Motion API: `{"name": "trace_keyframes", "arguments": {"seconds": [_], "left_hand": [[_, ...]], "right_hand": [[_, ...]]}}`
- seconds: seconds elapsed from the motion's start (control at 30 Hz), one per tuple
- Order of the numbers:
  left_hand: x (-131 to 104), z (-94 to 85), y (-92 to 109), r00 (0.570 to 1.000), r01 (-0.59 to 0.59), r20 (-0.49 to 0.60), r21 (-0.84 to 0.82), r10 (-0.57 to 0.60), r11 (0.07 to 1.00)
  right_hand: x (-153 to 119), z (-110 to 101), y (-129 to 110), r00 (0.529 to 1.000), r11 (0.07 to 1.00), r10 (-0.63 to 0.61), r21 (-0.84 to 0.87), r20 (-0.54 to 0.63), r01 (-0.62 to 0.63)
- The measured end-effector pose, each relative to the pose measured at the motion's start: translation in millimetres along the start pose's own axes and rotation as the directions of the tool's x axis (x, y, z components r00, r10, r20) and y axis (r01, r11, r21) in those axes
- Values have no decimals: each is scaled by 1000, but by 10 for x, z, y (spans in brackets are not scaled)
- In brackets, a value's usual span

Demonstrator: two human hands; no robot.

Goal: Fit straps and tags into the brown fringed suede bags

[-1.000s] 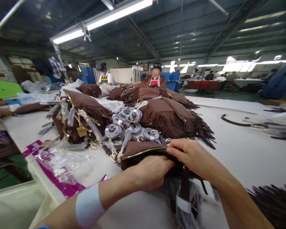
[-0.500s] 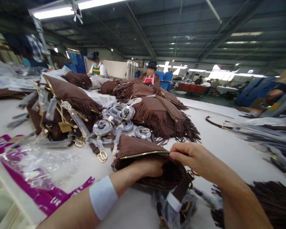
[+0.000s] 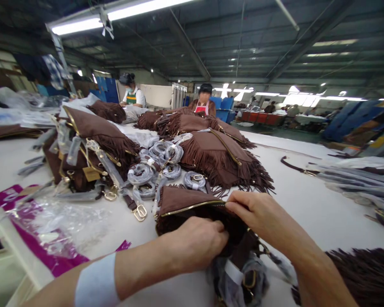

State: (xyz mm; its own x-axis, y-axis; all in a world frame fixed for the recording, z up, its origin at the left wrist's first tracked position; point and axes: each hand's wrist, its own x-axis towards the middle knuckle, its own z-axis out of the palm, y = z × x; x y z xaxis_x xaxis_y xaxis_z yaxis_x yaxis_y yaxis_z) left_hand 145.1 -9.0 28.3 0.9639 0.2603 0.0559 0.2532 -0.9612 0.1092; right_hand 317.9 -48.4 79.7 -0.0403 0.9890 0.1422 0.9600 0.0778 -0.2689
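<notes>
A brown leather bag lies in front of me with its gold-toothed zipper open. My right hand pinches the bag's upper edge at the right end of the zipper. At the mouth of the bag, my left hand is closed with curled fingers over the near side. Its fingertips are hidden, so what they hold cannot be made out. A plastic-wrapped strap with a white band and gold hardware hangs at the bag's near right side.
Brown fringed bags are piled beyond, with coiled wrapped straps beside them. More bags stand at left, near clear plastic. Wrapped straps and dark fringe lie at right. Two people sit across the table.
My left hand has drawn back from deep inside the bag to its mouth, and its fingers are now curled. My right hand keeps its pinch on the zipper edge.
</notes>
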Motion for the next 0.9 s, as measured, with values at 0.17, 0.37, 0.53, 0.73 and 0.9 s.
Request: {"name": "trace_keyframes", "arguments": {"seconds": [0.17, 0.37, 0.53, 0.73, 0.9], "left_hand": [[-608, -183, -275, 892, 248, -420, 154, -163, 956], [-684, 23, -883, 838, 389, -237, -371, -492, 843], [-429, 258, -1064, 721, 288, -29, -896, -693, 337], [-352, 360, -1122, 696, 166, 111, -986, -709, 9], [-395, 400, -1174, 692, 101, 177, -984, -700, -149]], "right_hand": [[20, 19, -111, 999, 992, 34, -122, -25, -37], [26, 57, -287, 995, 968, 89, -231, -45, -97], [74, 151, -352, 978, 957, 122, -241, -167, -161], [110, 339, -424, 977, 967, -176, 165, -121, 195], [184, 645, -383, 994, 972, -104, 210, -32, 108]]}}
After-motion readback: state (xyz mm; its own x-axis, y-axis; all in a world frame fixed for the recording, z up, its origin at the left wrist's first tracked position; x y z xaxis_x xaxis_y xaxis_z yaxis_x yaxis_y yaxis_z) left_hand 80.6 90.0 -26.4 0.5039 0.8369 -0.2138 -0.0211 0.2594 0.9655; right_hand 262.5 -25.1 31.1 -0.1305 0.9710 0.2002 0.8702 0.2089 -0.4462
